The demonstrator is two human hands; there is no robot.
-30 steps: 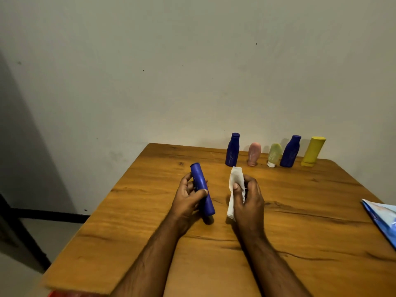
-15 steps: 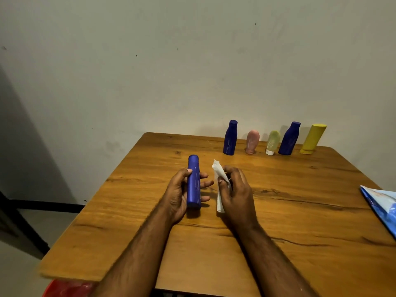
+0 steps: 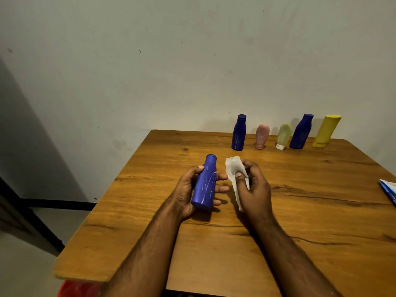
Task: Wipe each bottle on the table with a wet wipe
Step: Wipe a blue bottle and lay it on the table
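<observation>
My left hand (image 3: 188, 189) grips a blue bottle (image 3: 204, 183) with white scribble marks, cap pointing away from me, held just above the wooden table (image 3: 300, 211). Right beside it my right hand (image 3: 254, 187) pinches a white wet wipe (image 3: 234, 170) between thumb and fingers; the wipe is a short gap from the bottle. Along the far edge stand a blue bottle (image 3: 239, 133), a pink bottle (image 3: 261, 136), a pale green bottle (image 3: 283, 136), another blue bottle (image 3: 301, 131) and a yellow bottle (image 3: 326, 130).
A blue and white packet (image 3: 389, 189) lies at the table's right edge. A plain wall rises behind the table. Something red (image 3: 79, 289) shows under the table's near left corner. The floor drops away on the left.
My left hand has turned the blue bottle from tilted left to nearly straight, marks facing up. My right hand has shifted its hold on the wipe, whose top has opened out.
</observation>
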